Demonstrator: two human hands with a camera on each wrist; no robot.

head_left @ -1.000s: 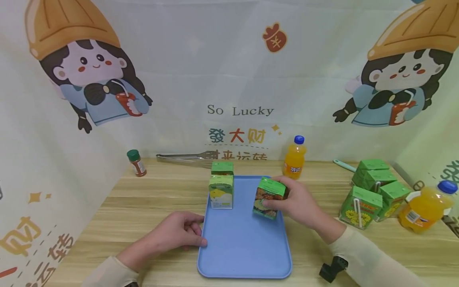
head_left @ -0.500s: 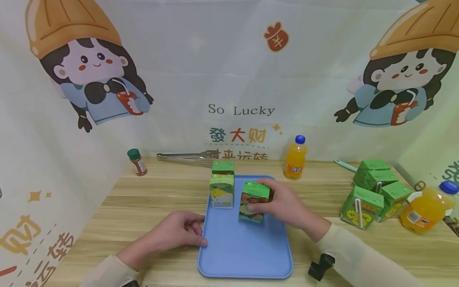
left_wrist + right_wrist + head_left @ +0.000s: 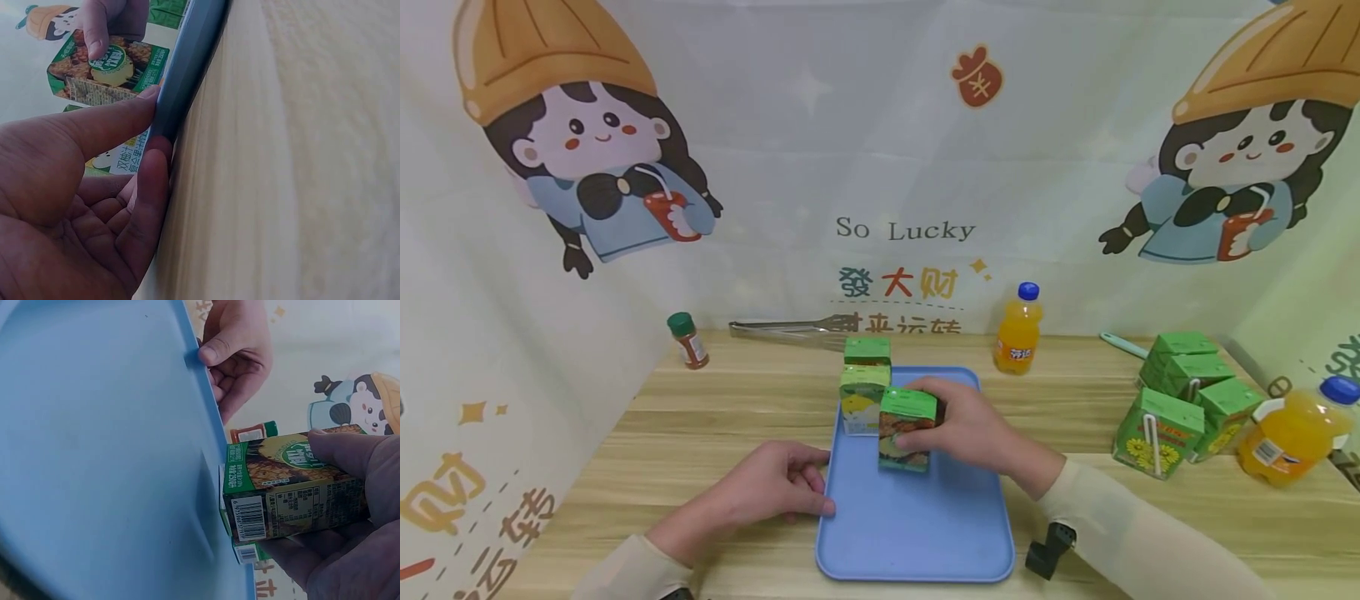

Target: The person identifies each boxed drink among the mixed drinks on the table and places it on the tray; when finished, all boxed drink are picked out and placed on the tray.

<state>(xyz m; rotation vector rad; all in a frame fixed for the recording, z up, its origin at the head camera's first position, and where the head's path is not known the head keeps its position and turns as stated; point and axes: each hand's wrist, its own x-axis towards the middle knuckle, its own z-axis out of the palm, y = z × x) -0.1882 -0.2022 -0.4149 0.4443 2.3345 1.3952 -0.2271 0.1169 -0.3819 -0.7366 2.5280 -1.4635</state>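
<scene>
My right hand [image 3: 970, 425] grips a green-topped juice box [image 3: 891, 417] upright over the blue tray [image 3: 917, 537], thumb on its brown pictured front and fingers behind. The right wrist view shows the box's barcoded bottom [image 3: 249, 519] with a gap to the tray floor. At the tray's left edge my left hand [image 3: 778, 483] pinches the rim [image 3: 190, 59], thumb above and fingers against its outer side. A paler carton [image 3: 857, 404] with a yellow fruit picture stands at the tray's back left, partly covered by the held box. Behind it is another green-topped carton [image 3: 867, 350].
Several green juice boxes [image 3: 1157, 433] cluster at the right, beside an orange drink bottle [image 3: 1281, 446]. A second orange bottle [image 3: 1018, 342] stands behind the tray. Metal tongs [image 3: 782, 329] and a green-capped spice jar [image 3: 687, 342] lie towards the back left.
My right hand has carried the juice box leftward and a little nearer me, until it overlaps the paler carton in view. It now looks more upright. My left hand has stayed on the rim.
</scene>
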